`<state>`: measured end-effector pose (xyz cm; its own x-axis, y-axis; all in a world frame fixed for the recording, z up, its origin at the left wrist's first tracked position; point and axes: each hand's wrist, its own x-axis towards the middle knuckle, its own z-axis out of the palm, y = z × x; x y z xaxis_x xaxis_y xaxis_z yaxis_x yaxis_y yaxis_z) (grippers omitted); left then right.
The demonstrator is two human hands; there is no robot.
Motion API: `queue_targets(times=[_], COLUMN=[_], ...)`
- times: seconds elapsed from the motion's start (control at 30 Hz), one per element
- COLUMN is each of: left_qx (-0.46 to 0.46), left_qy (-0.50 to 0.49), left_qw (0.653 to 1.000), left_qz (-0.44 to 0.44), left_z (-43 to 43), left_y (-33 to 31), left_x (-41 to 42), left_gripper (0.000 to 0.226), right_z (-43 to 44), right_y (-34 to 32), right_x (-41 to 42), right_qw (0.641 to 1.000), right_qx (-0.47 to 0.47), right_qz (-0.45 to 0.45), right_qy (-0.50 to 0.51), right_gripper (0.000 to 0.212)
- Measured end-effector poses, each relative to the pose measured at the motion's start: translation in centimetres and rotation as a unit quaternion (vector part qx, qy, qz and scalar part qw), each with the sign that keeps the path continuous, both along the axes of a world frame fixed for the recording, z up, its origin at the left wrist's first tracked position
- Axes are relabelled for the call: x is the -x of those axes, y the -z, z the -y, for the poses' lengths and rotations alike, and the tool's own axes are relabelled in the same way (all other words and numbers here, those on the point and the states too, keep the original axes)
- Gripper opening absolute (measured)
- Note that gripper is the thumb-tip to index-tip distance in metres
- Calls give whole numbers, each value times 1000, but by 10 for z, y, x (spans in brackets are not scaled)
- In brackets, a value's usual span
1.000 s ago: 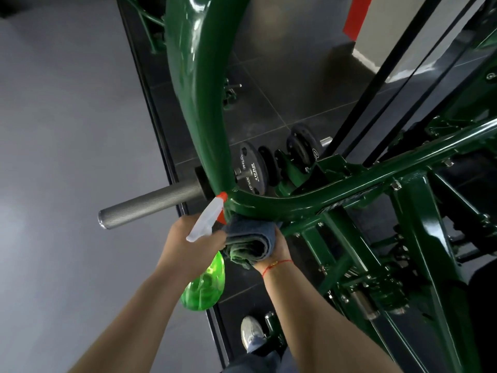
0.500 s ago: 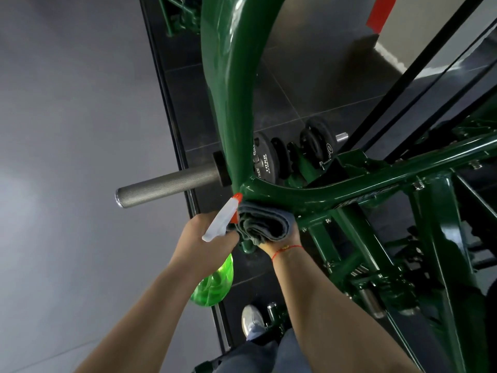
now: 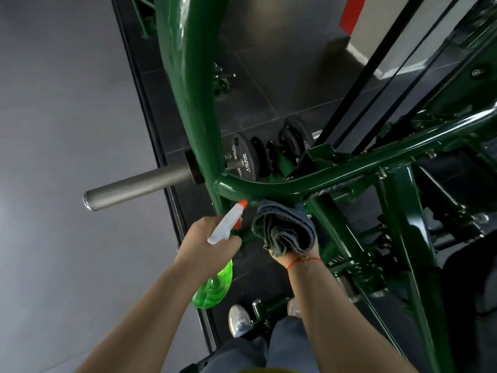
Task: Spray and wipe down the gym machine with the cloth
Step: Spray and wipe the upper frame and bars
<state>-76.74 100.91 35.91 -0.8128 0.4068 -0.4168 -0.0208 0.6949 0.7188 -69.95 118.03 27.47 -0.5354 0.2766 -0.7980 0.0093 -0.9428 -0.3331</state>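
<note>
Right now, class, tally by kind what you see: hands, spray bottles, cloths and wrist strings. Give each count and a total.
Hands: 2 (left hand, right hand)
Bottle: 1
Cloth: 1
Wrist string: 1
Total: 5

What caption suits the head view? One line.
Left hand aims spray bottle as right hand holds folded cloth against green frame.
</note>
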Motion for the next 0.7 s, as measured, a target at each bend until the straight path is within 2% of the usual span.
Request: queue_targets(times=[0.03, 0.1, 0.13, 0.2, 0.23, 0.27, 0.3, 0.33, 0.37, 0.43, 0.47, 0.53, 0.57, 0.63, 0.7], left_qx=[-3, -7, -11, -13, -17, -20, -22, -23, -22, -14, -11, -7, -4, -1, 10], left_qy=[7, 14, 20, 31, 35, 39, 43, 46, 48, 37, 31, 13, 0, -30, -54], left_qw=[1000, 1000, 1000, 999, 999, 998, 998, 998, 998, 998, 998, 999, 999, 999, 998], left_qz=[5, 12, 15, 25, 30, 34, 37, 38, 40, 42, 47, 52, 50, 43, 35], left_z=[-10, -25, -35, -53, -60, -67, -74, -82, -89, -102, -106, -114, -118, -123, -124], left_y=[2, 3, 3, 4, 5, 5, 6, 6, 8, 9, 9, 8, 5, 3, 0], left_x=[-3, -8, -11, -17, -20, -23, -26, -29, -32, -41, -44, -51, -54, -61, -67], left_gripper=[14, 26, 30, 30, 31, 31, 31, 33, 38, 41, 38, 28, 32, 41, 43], right_z=[-8, -30, -47, -78, -93, -107, -119, -132, -142, -154, -154, -148, -144, -137, -136], right_y=[-11, -30, -34, -37, -32, -30, -28, -23, -20, -14, -8, -3, 1, 6, 14], right_x=[-1, -9, -14, -29, -38, -47, -58, -67, -73, -80, -81, -76, -73, -66, -56], right_qw=[1000, 999, 998, 995, 990, 970, 922, 834, 726, 539, 467, 342, 283, 191, 107], right_qx=[-16, -14, -28, -74, -122, -219, -344, -477, -583, -688, -702, -712, -731, -764, -758], right_qz=[6, 27, 39, 52, 64, 106, 169, 243, 297, 338, 340, 312, 278, 184, 124], right_qy=[12, 36, 41, 51, 43, 6, -61, -137, -212, -349, -416, -527, -555, -589, -632], right_gripper=[82, 46, 36, 32, 29, 29, 34, 43, 52, 62, 64, 66, 69, 70, 63])
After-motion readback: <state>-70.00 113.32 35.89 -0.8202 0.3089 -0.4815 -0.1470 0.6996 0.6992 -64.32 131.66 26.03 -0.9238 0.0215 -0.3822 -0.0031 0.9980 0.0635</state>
